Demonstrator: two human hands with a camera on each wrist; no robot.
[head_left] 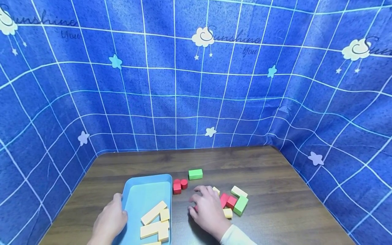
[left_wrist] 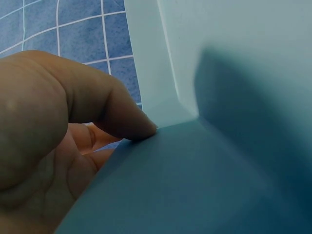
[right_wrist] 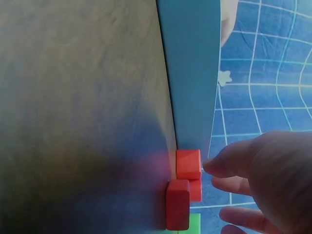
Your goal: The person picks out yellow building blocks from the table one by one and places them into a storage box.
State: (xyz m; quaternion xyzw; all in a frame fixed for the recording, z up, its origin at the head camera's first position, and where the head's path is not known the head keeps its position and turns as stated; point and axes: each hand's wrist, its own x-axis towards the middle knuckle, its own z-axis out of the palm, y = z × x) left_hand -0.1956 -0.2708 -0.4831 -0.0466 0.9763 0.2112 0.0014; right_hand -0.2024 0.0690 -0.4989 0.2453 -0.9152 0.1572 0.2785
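My left hand (head_left: 111, 217) grips the left wall of a light blue tray (head_left: 147, 177). In the left wrist view its thumb presses on the tray's rim (left_wrist: 158, 127), with other fingers outside the wall. Several pale yellow blocks (head_left: 153, 212) lie in the tray's near right part. My right hand (head_left: 209, 209) is right of the tray, fingers spread and bent over a red block (head_left: 196, 208), which it partly hides. In the right wrist view, a gap separates the fingers from that red block (right_wrist: 178, 207). Whether anything touches the palm is hidden.
Small red blocks (head_left: 177, 188) stand by the tray's right wall, and a green block (head_left: 195, 174) lies farther back. Right of my right hand are red blocks (head_left: 231, 202), another green block (head_left: 241, 205), a pale block (head_left: 239, 191) and a yellow cylinder (head_left: 228, 213). Blue curtain (head_left: 183, 109) surrounds the wooden table (head_left: 275, 190).
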